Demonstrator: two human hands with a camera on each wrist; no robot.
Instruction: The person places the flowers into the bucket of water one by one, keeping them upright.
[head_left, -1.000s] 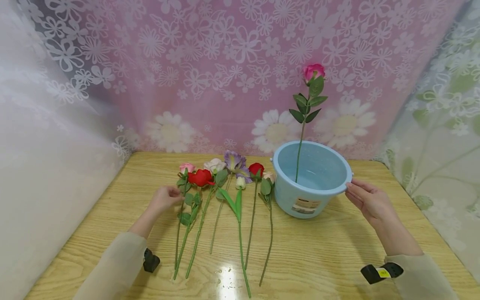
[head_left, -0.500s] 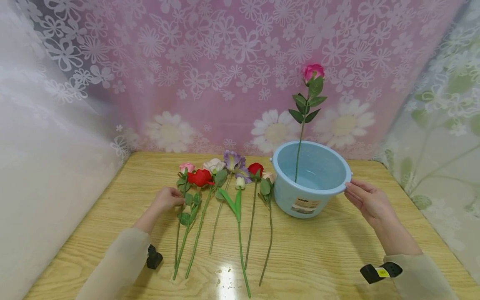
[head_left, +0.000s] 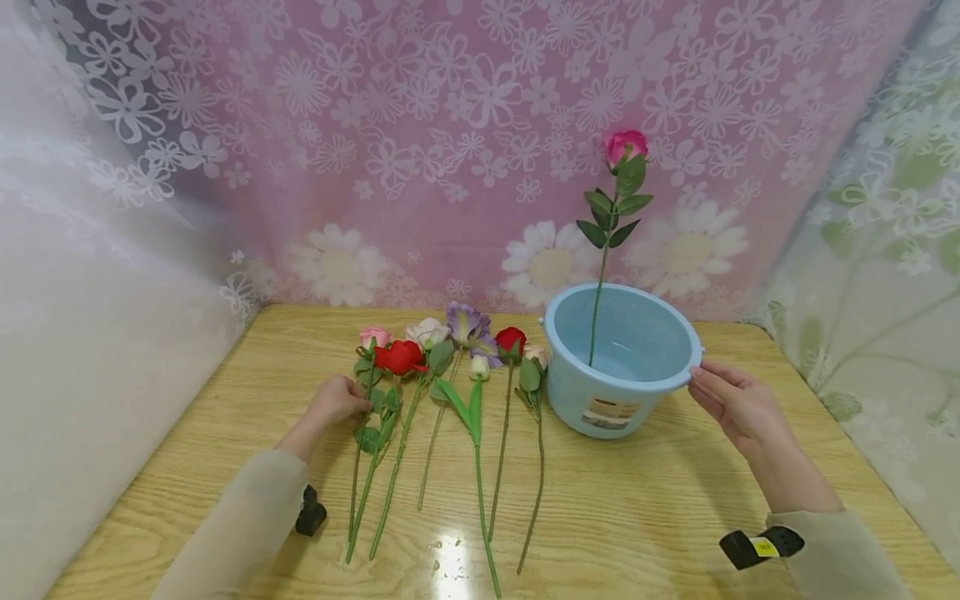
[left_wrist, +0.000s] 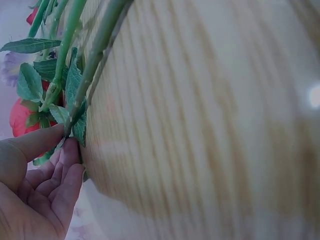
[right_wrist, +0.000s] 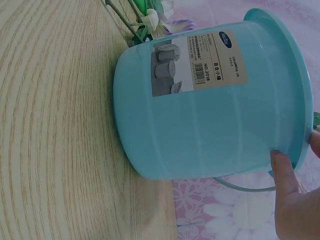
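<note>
- i'm taking the blue bucket [head_left: 566, 387] as my landmark; the pink rose [head_left: 374, 336] is lying on the table [head_left: 247, 383] to its left, farthest from it in the row of flowers.
- the left hand [head_left: 341, 402] is pinching the rose's stem [left_wrist: 92, 65] near its leaves, thumb against index finger, the other fingers curling beside.
- the right hand [head_left: 746, 408] is gripping the bucket's rim on its right side between thumb and fingers.
- i'm judging the rose light, its stem stiff but springy, its petals soft and easily crushed, so i'm favouring a stem hold; leaves could be snagging on the red flower [head_left: 401, 357] on its bucket side.
- i'm reckoning the bucket smooth, light plastic, perhaps slippery, its rim offering the surest hold.
</note>
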